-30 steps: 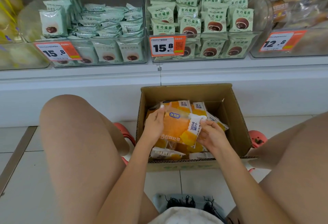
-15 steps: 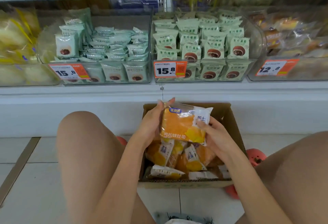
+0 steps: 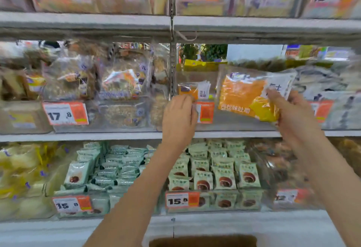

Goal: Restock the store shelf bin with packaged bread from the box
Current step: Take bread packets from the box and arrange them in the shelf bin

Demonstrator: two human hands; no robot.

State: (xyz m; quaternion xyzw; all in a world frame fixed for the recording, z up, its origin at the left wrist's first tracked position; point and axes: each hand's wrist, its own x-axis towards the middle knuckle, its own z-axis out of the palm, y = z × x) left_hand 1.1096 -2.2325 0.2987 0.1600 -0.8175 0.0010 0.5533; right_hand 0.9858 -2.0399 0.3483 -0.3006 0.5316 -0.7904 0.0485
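My right hand [image 3: 293, 117] grips an orange packet of bread [image 3: 242, 96] by its right end and holds it in front of the clear shelf bin [image 3: 230, 118] on the middle shelf. Inside the bin, at its left, lies a similar orange packet [image 3: 188, 90]. My left hand [image 3: 179, 117] is at the bin's front left, its fingers curled over the front wall beside the orange price tag [image 3: 206, 112]. The cardboard box [image 3: 203, 242] shows only as a brown strip at the bottom edge.
Clear bins of other wrapped bread [image 3: 121, 88] stand to the left and right on the same shelf. The shelf below holds bins of green-white packets [image 3: 220, 174]. A metal upright [image 3: 172, 70] divides the shelf bays. The picture is motion-blurred.
The view swung up from the box to the middle shelf. The packet left the box and now hangs in my right hand alone; my left hand let it go and reached the bin's front.
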